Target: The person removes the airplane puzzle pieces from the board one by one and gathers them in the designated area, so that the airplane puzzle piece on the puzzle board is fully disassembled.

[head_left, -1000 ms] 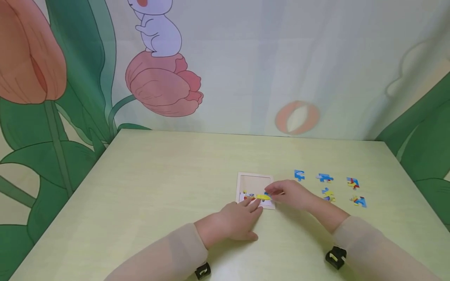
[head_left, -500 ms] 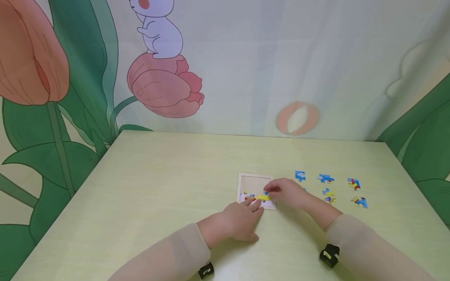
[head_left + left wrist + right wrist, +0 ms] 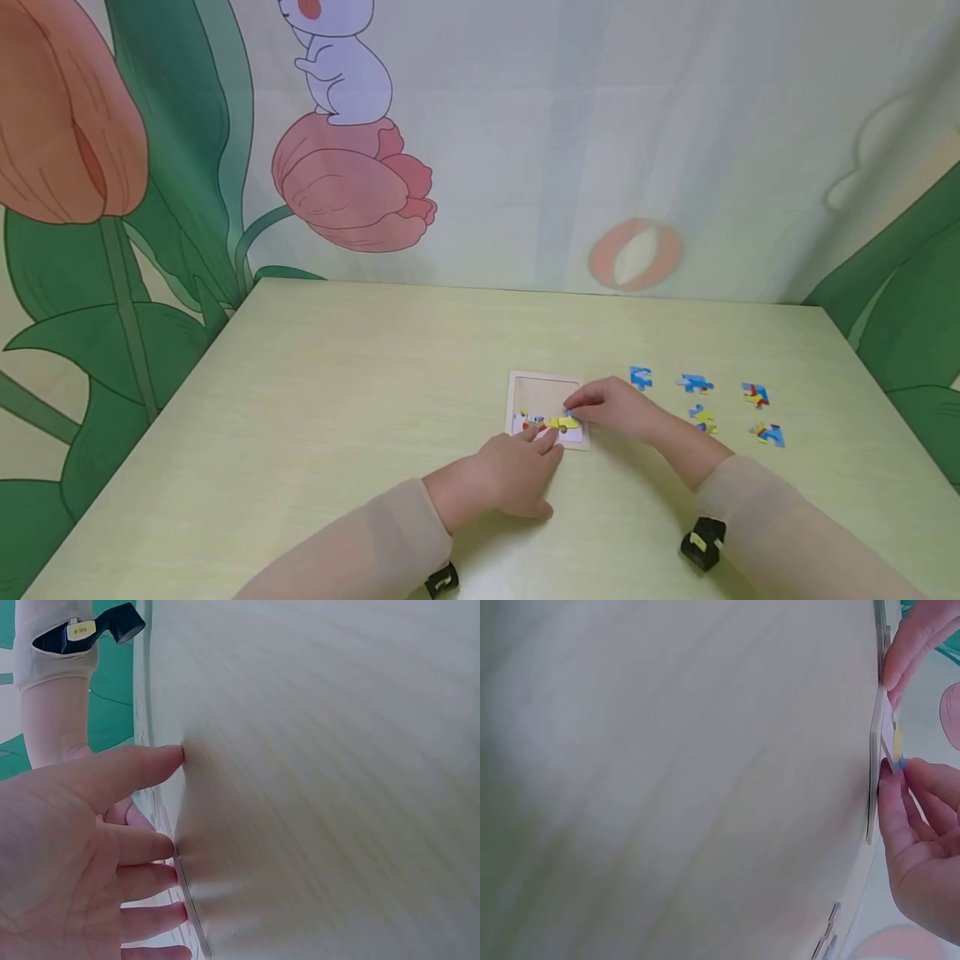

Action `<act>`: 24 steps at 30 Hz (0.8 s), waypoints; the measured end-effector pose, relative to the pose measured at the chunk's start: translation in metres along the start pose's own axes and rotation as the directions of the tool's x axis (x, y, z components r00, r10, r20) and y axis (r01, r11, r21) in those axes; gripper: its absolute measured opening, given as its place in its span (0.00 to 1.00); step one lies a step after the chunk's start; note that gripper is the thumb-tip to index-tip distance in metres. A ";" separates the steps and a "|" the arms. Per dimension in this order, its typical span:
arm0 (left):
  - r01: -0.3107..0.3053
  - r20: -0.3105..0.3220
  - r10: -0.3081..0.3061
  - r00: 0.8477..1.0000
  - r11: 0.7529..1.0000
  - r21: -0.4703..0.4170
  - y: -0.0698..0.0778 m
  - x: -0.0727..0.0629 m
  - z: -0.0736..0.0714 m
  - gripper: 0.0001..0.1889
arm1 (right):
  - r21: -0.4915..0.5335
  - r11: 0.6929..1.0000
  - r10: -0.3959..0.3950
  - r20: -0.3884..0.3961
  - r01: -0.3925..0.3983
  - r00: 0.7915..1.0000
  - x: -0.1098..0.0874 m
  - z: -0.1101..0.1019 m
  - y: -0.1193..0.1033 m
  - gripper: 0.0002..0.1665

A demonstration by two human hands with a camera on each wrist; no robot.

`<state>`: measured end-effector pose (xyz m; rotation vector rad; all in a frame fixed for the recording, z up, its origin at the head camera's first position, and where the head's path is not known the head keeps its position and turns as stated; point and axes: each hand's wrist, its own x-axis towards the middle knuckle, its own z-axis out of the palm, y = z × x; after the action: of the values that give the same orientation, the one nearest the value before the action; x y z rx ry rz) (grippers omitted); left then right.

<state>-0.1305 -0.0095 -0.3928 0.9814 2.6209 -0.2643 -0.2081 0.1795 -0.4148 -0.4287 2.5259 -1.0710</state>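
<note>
A small wooden puzzle tray lies on the table, with colourful puzzle pieces along its near side. My right hand pinches a yellow and blue puzzle piece at the tray's right side. In the right wrist view that puzzle piece slants, its pinched end raised over the tray. My left hand lies with fingers spread, fingertips on the tray's near edge and by the pieces there. The left wrist view shows the left hand's fingers straight along that edge.
Several loose puzzle pieces, among them a blue one, a red and yellow one and a yellow one, lie right of the tray. The table meets a printed curtain at its back edge.
The right hand keeps its pinch and has shifted slightly, its forearm moving left. The yellow piece sits at a slightly different angle. My left hand stays in place on the tray.
</note>
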 end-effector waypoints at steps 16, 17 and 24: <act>0.019 0.011 -0.019 1.000 0.999 0.040 0.003 0.000 0.002 0.51 | 0.087 0.996 0.032 0.023 -0.034 0.999 0.002 -0.001 0.008 0.11; 0.018 0.012 -0.019 1.000 0.999 0.042 0.004 0.000 0.002 0.51 | 0.090 0.995 0.036 0.018 -0.037 0.999 0.001 -0.001 0.008 0.11; 0.016 0.014 -0.017 1.000 0.999 0.038 0.003 -0.002 0.002 0.55 | 0.131 0.991 0.031 0.001 -0.031 1.000 -0.004 -0.007 0.005 0.12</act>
<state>-0.1266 -0.0085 -0.3943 0.9672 2.6212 -0.3246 -0.2079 0.1888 -0.4136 -0.3510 2.4366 -1.2169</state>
